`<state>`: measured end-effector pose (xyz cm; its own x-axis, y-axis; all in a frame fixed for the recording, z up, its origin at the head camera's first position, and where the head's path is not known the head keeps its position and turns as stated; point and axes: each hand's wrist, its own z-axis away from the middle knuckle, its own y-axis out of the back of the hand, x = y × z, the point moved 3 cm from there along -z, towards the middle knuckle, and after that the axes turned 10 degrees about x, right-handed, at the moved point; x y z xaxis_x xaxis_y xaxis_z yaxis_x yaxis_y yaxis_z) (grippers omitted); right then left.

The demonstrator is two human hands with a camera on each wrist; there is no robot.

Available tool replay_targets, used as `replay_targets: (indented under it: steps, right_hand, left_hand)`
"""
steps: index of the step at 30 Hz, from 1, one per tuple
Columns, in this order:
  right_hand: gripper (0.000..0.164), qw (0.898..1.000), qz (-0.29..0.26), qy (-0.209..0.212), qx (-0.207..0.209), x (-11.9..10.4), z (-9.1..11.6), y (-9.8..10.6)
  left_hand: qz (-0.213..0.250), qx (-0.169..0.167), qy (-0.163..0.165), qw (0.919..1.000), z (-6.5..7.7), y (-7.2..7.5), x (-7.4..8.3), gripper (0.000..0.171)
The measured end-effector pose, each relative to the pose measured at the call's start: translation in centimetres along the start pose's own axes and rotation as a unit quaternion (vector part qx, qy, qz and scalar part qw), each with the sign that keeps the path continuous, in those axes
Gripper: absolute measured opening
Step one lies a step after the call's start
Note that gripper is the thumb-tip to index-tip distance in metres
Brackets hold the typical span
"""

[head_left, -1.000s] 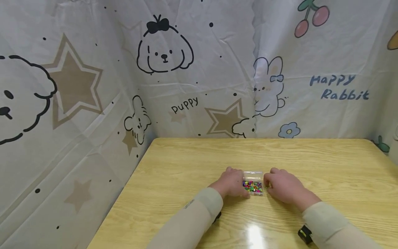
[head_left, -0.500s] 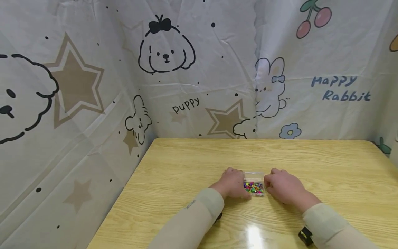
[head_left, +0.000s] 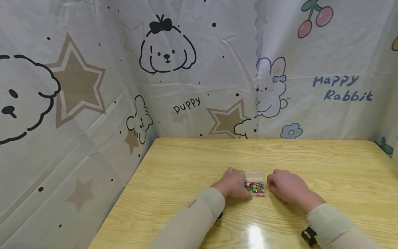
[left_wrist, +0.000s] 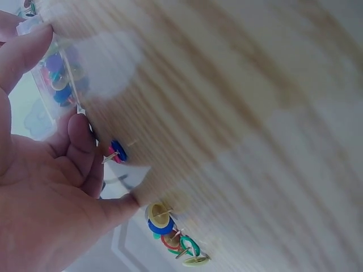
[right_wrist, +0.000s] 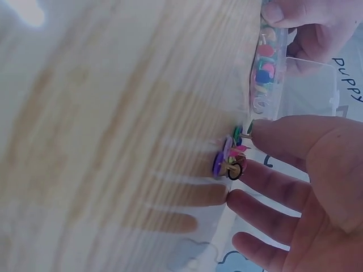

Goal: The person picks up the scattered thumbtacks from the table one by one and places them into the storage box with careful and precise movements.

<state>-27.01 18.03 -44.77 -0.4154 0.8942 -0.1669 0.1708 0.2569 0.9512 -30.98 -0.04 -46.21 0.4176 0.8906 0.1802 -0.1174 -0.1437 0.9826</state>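
A small clear plastic box (head_left: 255,193) with its lid raised stands on the table, filled with colourful thumbtacks (head_left: 253,187). My left hand (head_left: 234,183) grips its left side, thumb at the near edge. In the left wrist view, loose thumbtacks (left_wrist: 169,229) lie beside that hand's little finger, with a few more (left_wrist: 117,151) near its other fingers. To the right of the box, my right hand (head_left: 286,186) rests low at the tabletop. The right wrist view shows its thumb and fingers apart around a small cluster of thumbtacks (right_wrist: 231,156), the thumb tip at a green one.
The wood-grain table (head_left: 186,155) extends around both hands. A printed fabric curtain (head_left: 199,69) hangs behind its back edge and along the left. Black wrist devices (head_left: 309,236) show under the sleeves.
My right hand has drawn slightly right, away from the box. The left hand keeps its grip on the box. The head view has shifted a little.
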Motion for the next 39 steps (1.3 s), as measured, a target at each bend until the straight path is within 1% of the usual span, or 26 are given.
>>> replay_targets:
  steps: [10,20,26,29,39]
  right_hand:
    - [0.018,1.0,-0.008,-0.002,-0.003,-0.3,0.0,0.5]
    - [0.016,1.0,-0.003,0.009,0.009,-1.0,-0.5,1.0]
    - [0.016,1.0,-0.004,-0.002,0.002,-1.3,-0.8,1.0]
    - [0.015,1.0,-0.005,-0.004,-0.001,-1.4,-0.8,0.9]
    - [0.01,1.0,-0.021,-0.011,-0.006,-1.6,-0.9,0.5]
  left_hand:
    - [-0.004,-0.008,0.01,0.9999,0.1,0.1,0.0,0.054]
    - [-0.012,-0.004,-0.001,0.9999,0.2,0.1,-0.1,0.051]
    - [-0.018,-0.002,-0.008,0.9998,0.3,0.1,-0.1,0.051]
    - [-0.017,-0.004,-0.006,0.9998,0.3,0.1,-0.1,0.051]
    - [-0.014,-0.005,-0.01,0.9998,0.1,0.0,0.0,0.048]
